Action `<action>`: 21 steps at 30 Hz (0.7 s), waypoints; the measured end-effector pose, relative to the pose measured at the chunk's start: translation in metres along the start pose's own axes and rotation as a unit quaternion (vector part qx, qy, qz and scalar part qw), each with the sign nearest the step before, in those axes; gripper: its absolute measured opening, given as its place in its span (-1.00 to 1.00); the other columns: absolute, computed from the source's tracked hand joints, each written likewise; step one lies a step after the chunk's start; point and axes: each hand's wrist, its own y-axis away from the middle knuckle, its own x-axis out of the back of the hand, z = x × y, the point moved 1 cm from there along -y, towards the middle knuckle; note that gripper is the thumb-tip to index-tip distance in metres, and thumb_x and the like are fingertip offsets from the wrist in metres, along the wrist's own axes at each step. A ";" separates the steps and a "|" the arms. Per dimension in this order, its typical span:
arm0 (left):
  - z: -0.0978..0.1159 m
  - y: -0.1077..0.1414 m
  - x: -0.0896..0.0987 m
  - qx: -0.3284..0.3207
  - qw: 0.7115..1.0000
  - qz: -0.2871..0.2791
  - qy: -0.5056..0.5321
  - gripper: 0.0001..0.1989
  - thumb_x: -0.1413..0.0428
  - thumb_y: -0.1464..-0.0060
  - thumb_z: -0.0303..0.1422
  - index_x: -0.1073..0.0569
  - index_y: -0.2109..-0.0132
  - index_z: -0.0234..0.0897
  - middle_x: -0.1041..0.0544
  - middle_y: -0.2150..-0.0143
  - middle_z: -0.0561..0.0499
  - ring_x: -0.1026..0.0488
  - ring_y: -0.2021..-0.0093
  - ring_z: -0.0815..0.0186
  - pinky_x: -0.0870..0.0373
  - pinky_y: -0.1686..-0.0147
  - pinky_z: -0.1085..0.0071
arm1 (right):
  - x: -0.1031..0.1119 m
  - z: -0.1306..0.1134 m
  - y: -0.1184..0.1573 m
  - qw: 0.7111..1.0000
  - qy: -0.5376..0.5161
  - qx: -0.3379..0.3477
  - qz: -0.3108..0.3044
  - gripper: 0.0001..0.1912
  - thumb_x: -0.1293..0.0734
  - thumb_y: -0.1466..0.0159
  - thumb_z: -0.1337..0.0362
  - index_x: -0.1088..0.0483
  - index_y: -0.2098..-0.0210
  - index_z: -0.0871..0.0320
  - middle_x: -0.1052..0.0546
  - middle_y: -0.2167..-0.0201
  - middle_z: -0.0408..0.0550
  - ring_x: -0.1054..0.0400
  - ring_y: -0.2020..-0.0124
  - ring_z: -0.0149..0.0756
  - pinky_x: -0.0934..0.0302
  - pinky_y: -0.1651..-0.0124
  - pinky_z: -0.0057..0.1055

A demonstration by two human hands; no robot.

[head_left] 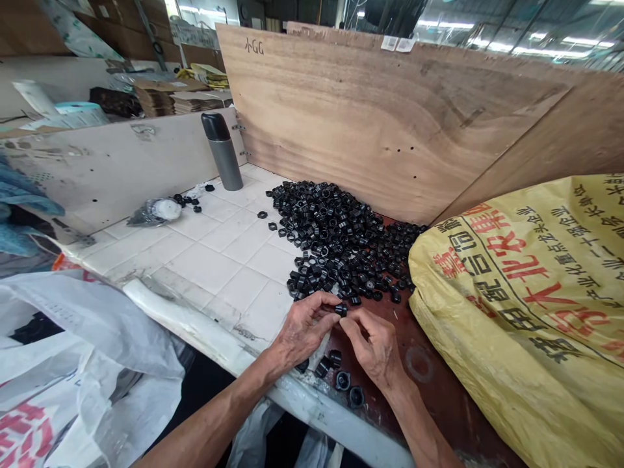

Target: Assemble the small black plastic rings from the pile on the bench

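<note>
Between my two hands is a small black plastic cap. The thumb and fingers of my left hand pinch it from the left. My right hand has its fingers closed at the cap's lower right side; whether anything small is between those fingertips is hidden. Just beyond the hands lies a large heap of black plastic rings and caps. Nearer to me, below my wrists, several loose black caps rest near the table's front edge, some with their openings facing up.
A yellow woven sack bulges along the right side. Wooden boards wall the back. On the white tiled top stand a grey thermos and a plastic bag with small black parts beside it. White bags hang at the left.
</note>
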 end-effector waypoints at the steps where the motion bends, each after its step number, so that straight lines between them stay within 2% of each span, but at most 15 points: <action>1: -0.001 0.000 0.001 0.003 1.000 0.005 0.003 -0.80 -0.13 -0.18 -0.35 -0.47 0.06 -0.29 -0.59 0.19 -0.03 -0.54 0.24 0.32 -0.49 0.14 0.38 | 0.000 -0.001 0.000 1.000 0.011 0.002 -0.005 -0.68 -0.25 -0.36 0.21 -0.37 0.51 0.14 -0.38 0.58 -0.16 -0.27 0.51 -0.39 -0.15 0.38 -0.46; 3: -0.003 0.000 0.001 0.007 1.000 0.011 0.005 -0.79 -0.14 -0.17 -0.35 -0.46 0.05 -0.29 -0.58 0.20 -0.03 -0.54 0.26 0.32 -0.49 0.15 0.38 | 0.000 -0.003 0.000 1.000 0.009 -0.007 0.007 -0.67 -0.28 -0.34 0.19 -0.35 0.53 0.14 -0.34 0.61 -0.19 -0.22 0.56 -0.41 -0.11 0.43 -0.46; 6: -0.002 0.000 0.002 0.003 1.000 0.011 -0.003 -0.80 -0.14 -0.16 -0.36 -0.47 0.06 -0.28 -0.58 0.18 -0.03 -0.53 0.26 0.33 -0.49 0.16 0.40 | 0.001 -0.003 0.000 0.999 -0.032 -0.021 0.002 -0.83 -0.30 -0.32 0.19 -0.43 0.32 0.16 -0.43 0.50 -0.17 -0.28 0.51 -0.40 -0.14 0.41 -0.47; 9: 0.001 0.000 0.002 -0.004 1.000 0.005 -0.016 -0.81 -0.13 -0.17 -0.38 -0.48 0.07 -0.28 -0.58 0.16 -0.03 -0.54 0.23 0.33 -0.49 0.13 0.39 | 0.002 -0.004 0.000 1.000 -0.016 -0.016 -0.012 -0.71 -0.29 -0.33 0.19 -0.36 0.50 0.14 -0.33 0.61 -0.21 -0.22 0.56 -0.41 -0.11 0.44 -0.46; 10: 0.002 0.000 0.002 -0.004 1.000 0.003 -0.021 -0.81 -0.13 -0.17 -0.38 -0.48 0.07 -0.28 -0.59 0.15 -0.03 -0.54 0.22 0.32 -0.49 0.13 0.39 | 0.003 -0.004 0.000 1.000 -0.013 -0.019 -0.002 -0.71 -0.30 -0.32 0.18 -0.35 0.51 0.14 -0.32 0.61 -0.21 -0.21 0.56 -0.41 -0.11 0.43 -0.46; 13: 0.004 0.000 0.002 0.000 0.999 0.000 -0.034 -0.80 -0.12 -0.17 -0.38 -0.48 0.06 -0.27 -0.59 0.14 -0.03 -0.54 0.21 0.33 -0.48 0.13 0.40 | 0.004 -0.003 -0.001 0.999 -0.027 -0.025 0.020 -0.82 -0.32 -0.30 0.17 -0.41 0.36 0.15 -0.39 0.53 -0.18 -0.26 0.51 -0.39 -0.15 0.40 -0.45; 16: 0.003 0.000 0.001 -0.003 0.999 -0.005 -0.032 -0.81 -0.12 -0.18 -0.38 -0.47 0.06 -0.28 -0.59 0.14 -0.03 -0.54 0.21 0.33 -0.48 0.12 0.40 | 0.004 -0.001 -0.001 0.999 -0.018 -0.025 0.016 -0.71 -0.30 -0.32 0.17 -0.36 0.50 0.14 -0.31 0.63 -0.21 -0.18 0.58 -0.41 -0.11 0.45 -0.45; 17: 0.002 0.000 0.001 -0.004 0.999 -0.005 -0.032 -0.81 -0.12 -0.18 -0.37 -0.47 0.06 -0.28 -0.59 0.14 -0.03 -0.54 0.22 0.33 -0.48 0.13 0.40 | 0.004 -0.001 -0.001 0.999 -0.023 -0.031 0.019 -0.72 -0.30 -0.32 0.17 -0.37 0.49 0.14 -0.33 0.61 -0.20 -0.20 0.57 -0.41 -0.13 0.44 -0.45; 19: 0.000 0.001 0.000 -0.004 0.999 -0.003 -0.035 -0.81 -0.12 -0.18 -0.37 -0.48 0.06 -0.28 -0.59 0.14 -0.02 -0.54 0.22 0.33 -0.49 0.12 0.40 | 0.003 0.001 -0.001 0.998 -0.049 -0.040 0.028 -0.83 -0.31 -0.31 0.18 -0.43 0.33 0.14 -0.46 0.46 -0.13 -0.32 0.46 -0.36 -0.22 0.35 -0.45; 21: -0.001 0.001 0.000 -0.004 0.999 -0.006 -0.036 -0.81 -0.12 -0.18 -0.36 -0.48 0.06 -0.28 -0.59 0.14 -0.02 -0.55 0.20 0.32 -0.49 0.10 0.38 | 0.002 0.002 -0.001 0.996 -0.074 -0.048 0.022 -0.83 -0.30 -0.31 0.20 -0.44 0.19 0.13 -0.52 0.34 -0.08 -0.40 0.37 -0.32 -0.28 0.27 -0.43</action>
